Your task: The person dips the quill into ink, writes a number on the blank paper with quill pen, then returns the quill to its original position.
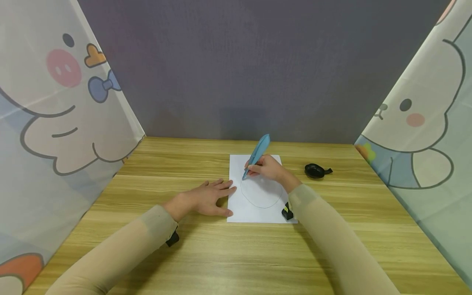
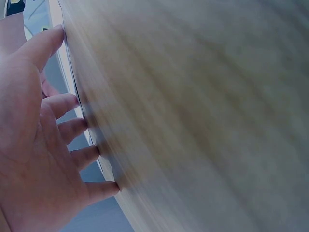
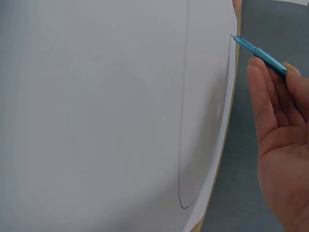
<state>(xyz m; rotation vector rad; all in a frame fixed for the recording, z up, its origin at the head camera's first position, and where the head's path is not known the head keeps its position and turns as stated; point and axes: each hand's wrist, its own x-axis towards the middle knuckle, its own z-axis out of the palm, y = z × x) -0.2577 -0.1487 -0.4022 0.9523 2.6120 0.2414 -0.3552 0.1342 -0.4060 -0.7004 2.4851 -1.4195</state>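
A white sheet of paper (image 1: pixel 239 209) lies on the wooden table, bearing a thin, dark, rounded outline. My right hand (image 1: pixel 268 167) pinches a blue pen (image 1: pixel 259 150) whose long top flares like a feather. The pen's tip meets the paper at the upper left of the drawn line; in the right wrist view the blue pen (image 3: pixel 263 55) sits between thumb and fingers, its point at the line's end. My left hand (image 1: pixel 212 198) rests with spread fingers at the paper's left edge, fingertips and thumb on or beside it. From the left wrist view, the left hand (image 2: pixel 43 130) shows its palm side.
A black oval object with a short strap (image 1: pixel 315 171) lies on the table right of the paper. Black wrist devices show under both sleeves, one (image 1: pixel 287 212) over the paper's lower right corner. A dark grey panel (image 1: pixel 250 73) stands behind; cartoon-printed cloths hang either side.
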